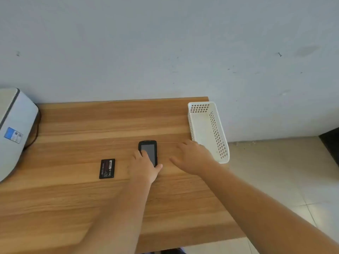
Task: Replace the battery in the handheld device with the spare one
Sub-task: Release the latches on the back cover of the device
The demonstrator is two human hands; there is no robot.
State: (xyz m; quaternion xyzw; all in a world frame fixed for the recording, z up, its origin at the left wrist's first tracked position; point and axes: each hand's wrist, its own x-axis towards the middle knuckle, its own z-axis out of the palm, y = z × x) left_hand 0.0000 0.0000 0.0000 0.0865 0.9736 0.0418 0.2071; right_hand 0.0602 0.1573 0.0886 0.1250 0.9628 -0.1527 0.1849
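Left hand (144, 166) on handheld device (149, 150); spare battery (107, 168) label unreadable

No text can be read: the spare battery (107, 168), lying left of the handheld device (148, 152), carries small white print too blurred to make out, as does the blue sticker (13, 135) on the far-left white machine (12, 129).

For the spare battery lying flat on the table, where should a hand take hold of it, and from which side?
Probably by its two long edges, pinched from above. The spare battery is a thin flat slab lying label up on the table, with clear wood all round it. The left hand, now on the handheld device, is the nearer one; the right hand lies further off.
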